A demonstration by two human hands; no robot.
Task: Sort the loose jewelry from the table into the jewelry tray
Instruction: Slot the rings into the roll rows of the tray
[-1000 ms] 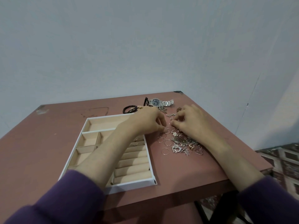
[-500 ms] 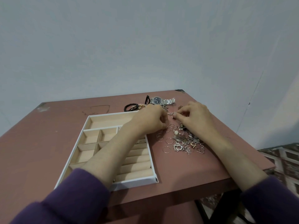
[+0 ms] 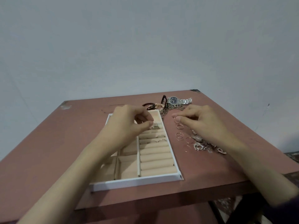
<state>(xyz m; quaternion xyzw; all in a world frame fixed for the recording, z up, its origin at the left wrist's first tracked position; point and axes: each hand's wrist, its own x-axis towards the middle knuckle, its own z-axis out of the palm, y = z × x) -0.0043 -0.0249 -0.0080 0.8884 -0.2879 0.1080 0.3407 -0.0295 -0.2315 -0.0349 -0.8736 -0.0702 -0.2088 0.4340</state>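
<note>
Your surface (image 3: 48,143) was reddish-brown. Directly on it lay the white jewelry tray (image 3: 135,181), thin rings (image 3: 179,136) and a pile of silver pieces (image 3: 200,145) beside its right wall, and a watch (image 3: 174,100) and dark bracelet (image 3: 149,105) at the far edge.

The counter (image 3: 56,143) is showing a dull reddish-brown top with a pale scuffed patch near its far left corner, and the wall (image 3: 145,46) behind it is reading as plain pale grey-blue. The jewelry tray (image 3: 134,181) is showing a white rim around beige compartments and beige ring rolls (image 3: 156,157), while the loose rings (image 3: 179,136) beside it are glinting rose-gold and silver. The watch (image 3: 174,100) is showing a dark blue dial on a silver band, next to a dark brown beaded bracelet (image 3: 149,105), and a tiled floor (image 3: 291,156) at the right edge is showing a dark and light pattern.
</note>
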